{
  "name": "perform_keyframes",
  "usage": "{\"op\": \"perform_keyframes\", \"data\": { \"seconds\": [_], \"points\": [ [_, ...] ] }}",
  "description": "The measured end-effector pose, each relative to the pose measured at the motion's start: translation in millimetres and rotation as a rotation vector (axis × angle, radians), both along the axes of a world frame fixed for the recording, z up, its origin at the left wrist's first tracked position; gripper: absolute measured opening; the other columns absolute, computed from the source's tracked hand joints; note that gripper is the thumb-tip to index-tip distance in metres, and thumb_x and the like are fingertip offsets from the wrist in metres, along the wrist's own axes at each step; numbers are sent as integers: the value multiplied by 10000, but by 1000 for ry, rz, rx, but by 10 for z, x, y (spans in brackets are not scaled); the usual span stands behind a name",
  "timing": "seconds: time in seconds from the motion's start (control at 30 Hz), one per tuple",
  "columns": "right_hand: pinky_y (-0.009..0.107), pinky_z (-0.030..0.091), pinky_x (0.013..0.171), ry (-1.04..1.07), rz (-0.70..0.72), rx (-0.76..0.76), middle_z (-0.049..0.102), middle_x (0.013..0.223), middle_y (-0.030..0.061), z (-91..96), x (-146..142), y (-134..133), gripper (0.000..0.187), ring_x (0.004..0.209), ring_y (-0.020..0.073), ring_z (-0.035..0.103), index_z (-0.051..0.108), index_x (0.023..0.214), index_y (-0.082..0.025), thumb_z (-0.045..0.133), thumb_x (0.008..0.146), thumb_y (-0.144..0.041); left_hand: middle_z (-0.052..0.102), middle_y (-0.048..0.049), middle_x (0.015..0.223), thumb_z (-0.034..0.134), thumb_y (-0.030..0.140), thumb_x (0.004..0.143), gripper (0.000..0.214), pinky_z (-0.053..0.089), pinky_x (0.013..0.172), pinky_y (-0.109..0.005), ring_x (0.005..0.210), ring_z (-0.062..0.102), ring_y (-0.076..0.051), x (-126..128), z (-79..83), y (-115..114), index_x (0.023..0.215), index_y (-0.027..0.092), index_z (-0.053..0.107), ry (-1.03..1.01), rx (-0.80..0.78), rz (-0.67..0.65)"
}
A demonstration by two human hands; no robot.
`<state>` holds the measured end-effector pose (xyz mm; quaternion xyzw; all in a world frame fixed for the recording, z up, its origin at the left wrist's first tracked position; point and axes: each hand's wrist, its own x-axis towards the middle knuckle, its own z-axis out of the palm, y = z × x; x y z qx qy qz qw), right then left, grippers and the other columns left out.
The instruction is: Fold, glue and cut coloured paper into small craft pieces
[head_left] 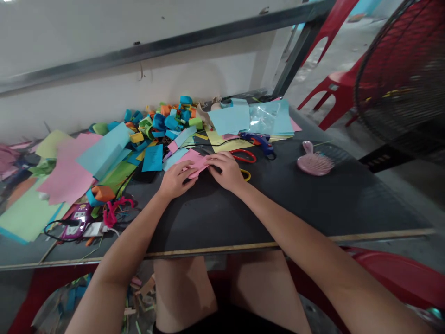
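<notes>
A piece of pink paper [195, 163], seemingly folded, lies between my two hands at the middle of the dark table. My left hand [176, 180] grips its left side, fingers bent over the top. On the other side, the fingertips of my right hand [225, 170] pinch the paper's right end. Just beyond my right hand lie scissors with a red handle loop [247, 153] and a yellow loop [246, 175], their blades hidden. A blue glue gun [261, 143] rests behind them, and a blue paper piece [153, 157] sits left of the pink one.
Curled colored paper pieces [167, 121] are heaped along the wall. Paper sheets [71, 167] and a purple power strip [77, 221] with cables cover the left side. A pink hairbrush [314, 163] lies right, near a fan [403, 79]. Light blue sheets [229, 119] lie at the back.
</notes>
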<state>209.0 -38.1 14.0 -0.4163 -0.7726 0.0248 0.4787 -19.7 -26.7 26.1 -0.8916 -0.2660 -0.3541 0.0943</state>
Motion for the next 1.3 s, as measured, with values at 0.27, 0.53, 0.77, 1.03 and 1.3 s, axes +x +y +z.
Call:
{"op": "perform_keyframes", "data": {
  "seconds": [0.27, 0.53, 0.77, 1.03, 1.3],
  "points": [
    [473, 518, 919, 18, -9, 18, 758, 1030, 54, 3, 3, -5, 198, 993, 249, 636, 747, 933, -242, 554, 915, -203, 678, -136, 1211, 584, 307, 940, 253, 557, 826, -356, 990, 698, -208, -37, -15, 12, 1154, 200, 666, 9, -36, 19],
    [468, 507, 965, 6, -29, 97, 740, 1115, 96, 9, 85, 32, 262, 1062, 265, 644, 701, 1134, -196, 609, 893, -243, 741, -113, 1155, 423, 97, 912, 399, 539, 886, -390, 1069, 703, -215, -102, -51, 51, 1221, 191, 657, -9, -89, 31],
    [450, 535, 844, 57, -105, 22, 766, 886, 54, -11, 242, 117, 207, 870, 250, 686, 750, 892, -241, 549, 926, -278, 765, -110, 1085, 450, 90, 895, 382, 549, 847, -356, 984, 731, -197, -94, -21, 25, 1199, 168, 668, -55, -12, -25],
    [554, 488, 958, -30, -220, 15, 676, 1149, 149, -26, 337, 148, 491, 1096, 354, 602, 624, 1181, -186, 734, 756, -406, 761, -65, 1129, 407, 66, 917, 439, 557, 873, -342, 1054, 721, -160, -132, -58, 46, 1234, 228, 663, -94, 30, 2],
    [482, 523, 807, -5, -307, -151, 657, 965, 129, 45, 402, 109, 343, 930, 318, 623, 593, 1083, -189, 626, 746, -244, 721, -88, 1228, 351, 45, 938, 481, 566, 908, -352, 1148, 686, -167, -97, -8, -3, 1301, 211, 619, -61, 57, 60]
  ]
}}
